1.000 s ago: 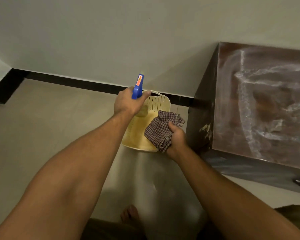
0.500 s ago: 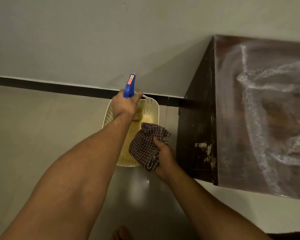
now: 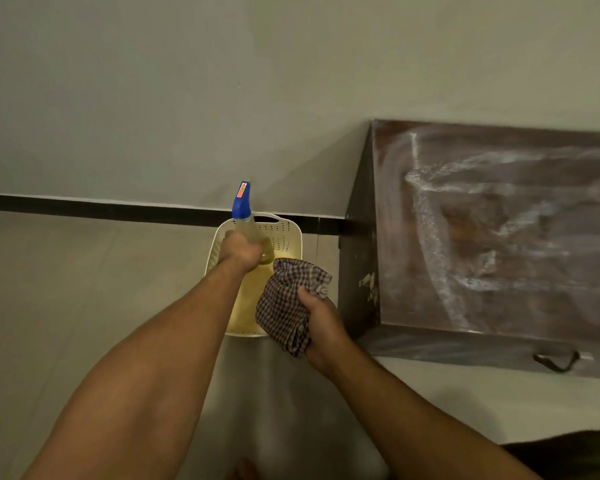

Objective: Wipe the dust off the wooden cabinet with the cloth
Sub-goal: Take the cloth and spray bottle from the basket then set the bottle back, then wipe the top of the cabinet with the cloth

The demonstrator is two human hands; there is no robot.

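The dark wooden cabinet (image 3: 499, 237) stands at the right against the wall, its top streaked with white dust and smears. My right hand (image 3: 321, 323) grips a bunched checked cloth (image 3: 284, 303) just left of the cabinet's side, over the basket's near right corner. My left hand (image 3: 241, 251) holds a clear spray bottle with a blue trigger head (image 3: 241, 202), upright above a cream plastic basket (image 3: 288, 230) on the floor.
The basket sits against the black skirting strip (image 3: 118, 209) at the foot of the pale wall. A dark metal handle (image 3: 556, 362) hangs on the cabinet's front. Pale tiled floor (image 3: 66, 306) spreads to the left. My foot shows at the bottom edge.
The view has shifted, so the cabinet's front and handle show again. Both hands stay over the basket; the left hand has slid lower on the bottle, whose clear neck now shows.
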